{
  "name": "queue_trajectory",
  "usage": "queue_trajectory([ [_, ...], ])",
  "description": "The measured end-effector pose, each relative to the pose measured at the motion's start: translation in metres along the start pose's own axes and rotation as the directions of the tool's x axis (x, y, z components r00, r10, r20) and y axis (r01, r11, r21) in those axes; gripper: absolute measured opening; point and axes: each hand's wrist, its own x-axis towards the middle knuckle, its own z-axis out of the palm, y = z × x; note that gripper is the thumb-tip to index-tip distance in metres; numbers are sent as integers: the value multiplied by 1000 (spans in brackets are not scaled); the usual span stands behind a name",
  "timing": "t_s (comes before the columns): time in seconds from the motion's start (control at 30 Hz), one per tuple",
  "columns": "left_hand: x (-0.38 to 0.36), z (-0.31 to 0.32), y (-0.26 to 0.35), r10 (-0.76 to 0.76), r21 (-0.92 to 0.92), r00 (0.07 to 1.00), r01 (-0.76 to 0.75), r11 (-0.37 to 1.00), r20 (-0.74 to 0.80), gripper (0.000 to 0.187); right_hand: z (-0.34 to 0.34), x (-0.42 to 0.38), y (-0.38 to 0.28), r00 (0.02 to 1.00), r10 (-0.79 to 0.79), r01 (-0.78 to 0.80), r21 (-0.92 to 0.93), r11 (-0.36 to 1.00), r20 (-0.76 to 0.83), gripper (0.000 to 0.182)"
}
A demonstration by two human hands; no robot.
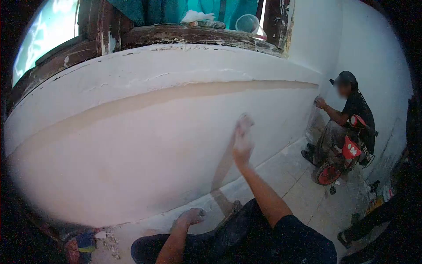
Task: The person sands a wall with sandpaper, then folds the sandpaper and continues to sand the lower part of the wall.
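Raised against the white wall (132,158) in the middle of the view is my right hand (242,144), pale with dust and blurred. Its fingers are closed on a small greyish pad (247,119), which lies at the wall surface; its exact kind is not clear. My left hand (192,216) rests low by my bent knee, near the foot of the wall. Its dusty fingers are curled in, and nothing shows in them.
Above the wall runs a worn wooden window sill (158,36) with a clear plastic cup (247,24) and white crumpled material (198,16). A co-worker (358,103) crouches at right, behind a small red bike (329,173). Debris (110,242) lies at lower left.
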Motion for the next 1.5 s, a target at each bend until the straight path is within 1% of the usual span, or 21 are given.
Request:
queue_trajectory([
  [0.03, -3, -4, 6, -40, 20, 999, 40, 999, 19, 41, -2, -31, -5, 995, -93, 93, -16, 996, 29, 38],
  [0.07, -4, -6, 10, -82, 38, 996, 80, 996, 35, 41, 16, -93, 8, 972, 74, -128, 236, 963, 224, 40],
  [0.1, -3, -4, 8, -79, 34, 996, 78, 996, 35, 41, 29, -149, 19, 879, 177, -377, 418, 826, 443, 43],
  [0.2, -3, 0, -4, 17, 26, 999, -17, 1000, -33, 46, -22, -155, -49, 936, 104, -202, 271, 941, 336, 37],
  [0.3, -9, -4, 9, 42, 128, 999, -44, 991, 22, 49, -31, -151, -65, 882, 241, -431, 488, 759, 404, 35],
  [0.4, -8, -5, 10, 30, 16, 999, -31, 999, 19, 51, -3, -210, -38, 790, 185, -442, 333, 833, 584, 34],
  [0.5, 1, 0, 2, 28, 84, 999, -26, 996, -23, 49, -18, -182, -48, 843, 230, -401, 282, 872, 485, 32],
  [0.57, -10, -6, 12, -7, 11, 1000, 7, 1000, 7, 47, -59, -115, -70, 407, 558, -843, 62, 535, 723, 29],
  [0.6, -14, -5, 16, -23, 6, 1000, 23, 1000, 5, 47, -39, -125, -59, 638, 573, -749, 243, 617, 514, 32],
  [0.67, -9, -10, 19, -33, 179, 999, 26, 984, 37, 47, -25, -104, -49, 739, 629, -665, 415, 621, 243, 36],
  [0.7, -6, -12, 12, -42, 175, 999, 37, 984, 24, 47, -38, -65, -49, 668, 702, -724, 438, 533, 248, 39],
  [0.73, -4, -6, 5, 0, 112, 1000, 1, 994, -10, 49, -42, -34, -48, 779, 618, -596, 430, 678, 106, 39],
  [0.8, -1, 12, -10, 27, 39, 998, -25, 999, -55, 50, -36, -4, -42, 866, 499, -450, 404, 796, -20, 40],
  [0.9, 0, 10, -19, 122, 29, 987, -119, 992, -105, 52, -20, 19, -50, 752, 619, -649, 419, 635, 227, 46],
  [0.97, -10, -6, 6, 2, 47, 999, 0, 999, -42, 54, -34, 31, -84, 945, 320, -277, 348, 896, -72, 44],
  [1.07, 6, 4, -6, 53, 117, 999, -52, 992, -10, 53, -31, -2, -87, 988, 149, -144, 480, 865, 29, 45],
  [1.2, 15, 8, -15, 53, 132, 999, -51, 990, -11, 50, -21, -23, -42, 984, 124, -174, 501, 848, 131, 44],
  [1.23, 16, 15, -17, 51, 109, 999, -50, 993, -14, 49, -20, -11, -35, 935, 330, -352, 480, 804, 133, 44],
  [1.3, 20, 15, -19, 58, 88, 998, -56, 995, -25, 47, -13, 21, -31, 849, 513, -507, 458, 730, 123, 44],
  [1.37, 14, 11, -14, 87, 88, 996, -85, 992, -21, 47, -34, 67, -55, 896, 421, -328, 428, 842, -143, 43],
  [1.5, -2, -2, 3, 65, 38, 996, -62, 997, -63, 49, -36, 80, -87, 928, 369, -291, 524, 800, -47, 46],
])
